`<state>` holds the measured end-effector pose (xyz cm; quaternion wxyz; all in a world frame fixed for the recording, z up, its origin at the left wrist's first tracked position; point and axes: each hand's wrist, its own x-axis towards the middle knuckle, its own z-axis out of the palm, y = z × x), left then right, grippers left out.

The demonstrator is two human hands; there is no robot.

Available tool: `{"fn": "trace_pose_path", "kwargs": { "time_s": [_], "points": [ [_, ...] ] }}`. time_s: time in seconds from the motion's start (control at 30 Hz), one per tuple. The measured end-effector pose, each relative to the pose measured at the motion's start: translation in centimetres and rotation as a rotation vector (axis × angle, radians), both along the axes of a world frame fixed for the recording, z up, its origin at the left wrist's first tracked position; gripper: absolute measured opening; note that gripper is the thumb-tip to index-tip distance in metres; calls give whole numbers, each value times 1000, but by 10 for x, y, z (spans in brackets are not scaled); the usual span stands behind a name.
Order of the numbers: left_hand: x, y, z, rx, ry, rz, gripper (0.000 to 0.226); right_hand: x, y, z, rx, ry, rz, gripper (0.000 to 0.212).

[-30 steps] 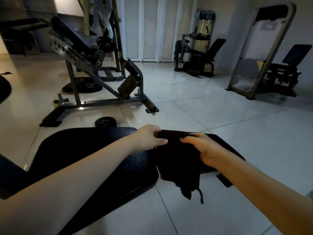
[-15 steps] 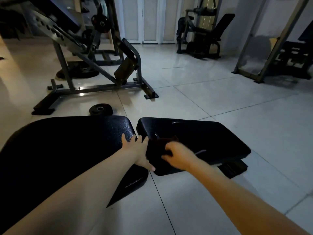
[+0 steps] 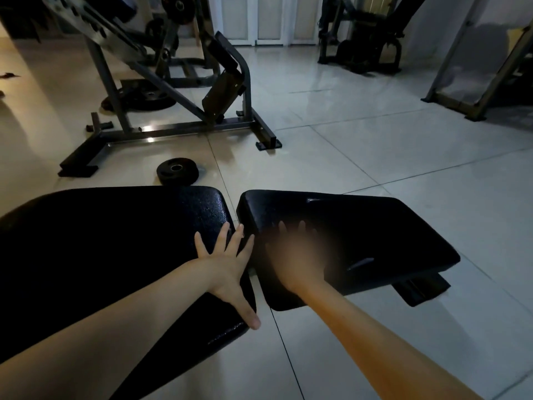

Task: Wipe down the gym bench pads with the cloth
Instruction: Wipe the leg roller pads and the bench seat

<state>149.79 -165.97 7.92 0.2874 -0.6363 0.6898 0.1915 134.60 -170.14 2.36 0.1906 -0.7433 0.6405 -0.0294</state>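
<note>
Dim gym, seen from above. The black seat pad (image 3: 375, 235) of a flat bench fills the centre-right. It lies end to end w/ a longer black back pad (image 3: 101, 241) to its left, w/ a narrow gap btwn them.

The right hand (image 3: 294, 255) rests on the seat pad's near-left part. It's motion-blurred; fingers look stretched out flat, not clenched. The cloth can't be made out against the dark pad.

The left hand (image 3: 227, 264) lies just left of the seat pad, on the back pad's end. It's released and spread flat, palm down, thumb over the near edge, fingertips at the gap. Both forearms are bare.

A dark bench foot (image 3: 418, 290) juts out from under the seat pad's right end.

All stands on a pale tiled floor (image 3: 375, 157). Beyond the seat pad and to its left, a small weight plate (image 3: 177, 171) lies flat on the floor. Farther back-left is a steel machine frame (image 3: 173, 131) w/ a big plate (image 3: 144, 96) on the floor behind it. Far behind the seat pad is another dark machine (image 3: 360, 39). Well to the back-right is a slanted metal frame (image 3: 476, 82).
</note>
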Motion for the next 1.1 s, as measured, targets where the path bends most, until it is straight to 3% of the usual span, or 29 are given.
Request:
{"fn": "trace_pose_path", "kwargs": {
  "time_s": [0.33, 0.5, 0.63, 0.73, 1.1],
  "points": [
    [-4, -1, 5, 11, 17, 18, 156, 22, -71, 10, 52, -71, -14, 54],
    [6, 13, 15, -42, 69, 61, 154, -7, -20, 11, -5, -22, 174, 56],
    [61, 18, 38, -28, -112, 220, 156, -34, 49, 4, -71, 63, 348, 60],
    [87, 21, 37, 53, -84, 293, 154, -28, 59, 3, -73, 113, 337, 61],
    [77, -2, 14, 35, 21, 277, 160, 64, -90, 14, 2, 16, 153, 58]
  ]
}}
